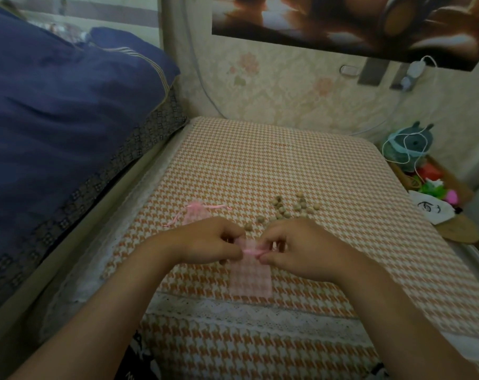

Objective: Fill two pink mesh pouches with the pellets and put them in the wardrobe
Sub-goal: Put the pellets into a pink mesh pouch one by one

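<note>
Beyond the left fingers: second pink pouch — lying flat on the houndstooth cloth.
Left hand: fingers pinched on the pouch mouth.
Between the fingertips: pink mesh pouch — body toward the person.
Right hand: pinching the same mouth.
Past the right fingers: pellets, loose.

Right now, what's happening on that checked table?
A person is working at the mouth of a flat pink mesh pouch, the left hand and right hand each pinching its top edge near the drawstring. It looks empty, with no pellets visible inside. The tan pellets lie loose on the tablecloth just beyond the hands. A second pink pouch sits untouched, further back on the left.
</note>
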Action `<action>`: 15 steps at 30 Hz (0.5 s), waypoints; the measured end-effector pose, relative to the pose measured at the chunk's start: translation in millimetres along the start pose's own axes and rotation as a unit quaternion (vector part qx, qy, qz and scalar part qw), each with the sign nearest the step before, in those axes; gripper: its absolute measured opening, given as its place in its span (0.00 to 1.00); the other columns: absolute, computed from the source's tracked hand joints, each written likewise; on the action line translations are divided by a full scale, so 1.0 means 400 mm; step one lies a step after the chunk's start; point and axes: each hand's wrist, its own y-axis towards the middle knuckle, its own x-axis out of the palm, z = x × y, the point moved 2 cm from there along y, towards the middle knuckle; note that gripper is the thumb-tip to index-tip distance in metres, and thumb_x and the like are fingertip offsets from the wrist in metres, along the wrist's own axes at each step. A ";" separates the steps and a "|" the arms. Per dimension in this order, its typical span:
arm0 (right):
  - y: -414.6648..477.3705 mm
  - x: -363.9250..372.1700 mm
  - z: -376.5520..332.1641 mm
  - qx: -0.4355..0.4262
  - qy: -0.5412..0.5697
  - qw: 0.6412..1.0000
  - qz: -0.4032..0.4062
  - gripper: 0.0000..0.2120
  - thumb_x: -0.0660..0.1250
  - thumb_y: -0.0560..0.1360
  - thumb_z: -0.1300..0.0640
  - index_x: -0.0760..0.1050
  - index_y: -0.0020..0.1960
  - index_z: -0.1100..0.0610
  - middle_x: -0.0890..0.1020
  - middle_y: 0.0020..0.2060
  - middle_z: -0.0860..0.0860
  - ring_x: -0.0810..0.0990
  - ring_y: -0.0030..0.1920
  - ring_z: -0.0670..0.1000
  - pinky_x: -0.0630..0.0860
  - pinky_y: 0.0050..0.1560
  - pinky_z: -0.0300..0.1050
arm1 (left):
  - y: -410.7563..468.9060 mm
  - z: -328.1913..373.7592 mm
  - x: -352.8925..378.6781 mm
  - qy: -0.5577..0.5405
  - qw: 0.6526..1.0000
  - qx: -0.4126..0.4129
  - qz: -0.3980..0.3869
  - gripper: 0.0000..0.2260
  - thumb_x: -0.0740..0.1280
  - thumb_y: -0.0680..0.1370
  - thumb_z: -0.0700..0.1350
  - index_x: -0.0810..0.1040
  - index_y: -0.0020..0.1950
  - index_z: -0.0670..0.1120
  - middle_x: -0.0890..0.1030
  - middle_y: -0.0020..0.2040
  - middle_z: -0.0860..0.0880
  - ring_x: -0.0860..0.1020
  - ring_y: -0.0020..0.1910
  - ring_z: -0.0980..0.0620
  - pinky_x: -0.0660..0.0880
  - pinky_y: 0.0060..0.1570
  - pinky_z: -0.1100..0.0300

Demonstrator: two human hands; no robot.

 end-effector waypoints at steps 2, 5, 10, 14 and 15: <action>0.003 0.001 -0.006 0.002 -0.029 1.000 0.003 0.07 0.72 0.72 0.41 0.80 0.46 0.43 0.79 0.44 0.38 0.78 0.44 0.40 0.79 0.50 0.49 | -0.002 0.006 -0.006 0.052 0.997 0.015 0.059 0.05 0.69 0.74 0.43 0.80 0.39 0.46 0.77 0.31 0.55 0.75 0.31 0.58 0.73 0.36 0.57; 0.002 -0.001 -0.015 -0.006 -0.040 0.999 0.002 0.06 0.71 0.74 0.43 0.80 0.49 0.43 0.79 0.46 0.38 0.78 0.45 0.39 0.79 0.51 0.50 | -0.008 0.011 -0.020 0.073 0.993 0.017 0.091 0.07 0.67 0.74 0.45 0.82 0.37 0.49 0.81 0.32 0.52 0.79 0.33 0.53 0.79 0.38 0.51; 0.002 0.008 -0.030 -0.021 -0.068 0.997 0.024 0.09 0.68 0.77 0.44 0.77 0.56 0.40 0.77 0.52 0.36 0.77 0.48 0.39 0.76 0.54 0.46 | -0.010 0.002 -0.031 0.075 0.988 -0.013 0.134 0.10 0.66 0.76 0.50 0.85 0.39 0.52 0.84 0.34 0.55 0.81 0.34 0.54 0.80 0.42 0.51; 0.016 0.016 -0.047 -0.028 -0.122 0.992 0.015 0.08 0.65 0.78 0.42 0.79 0.56 0.40 0.73 0.49 0.35 0.72 0.52 0.40 0.68 0.59 0.45 | -0.004 0.008 -0.035 0.183 0.954 -0.057 0.230 0.18 0.61 0.79 0.60 0.86 0.39 0.54 0.82 0.29 0.55 0.78 0.29 0.56 0.77 0.36 0.57; 0.020 0.019 -0.054 -0.034 -0.145 0.989 0.011 0.09 0.64 0.79 0.42 0.79 0.56 0.41 0.74 0.50 0.36 0.73 0.54 0.40 0.67 0.62 0.46 | 0.000 0.010 -0.031 0.205 0.948 -0.066 0.232 0.20 0.60 0.79 0.61 0.86 0.39 0.53 0.83 0.31 0.54 0.79 0.30 0.56 0.77 0.36 0.57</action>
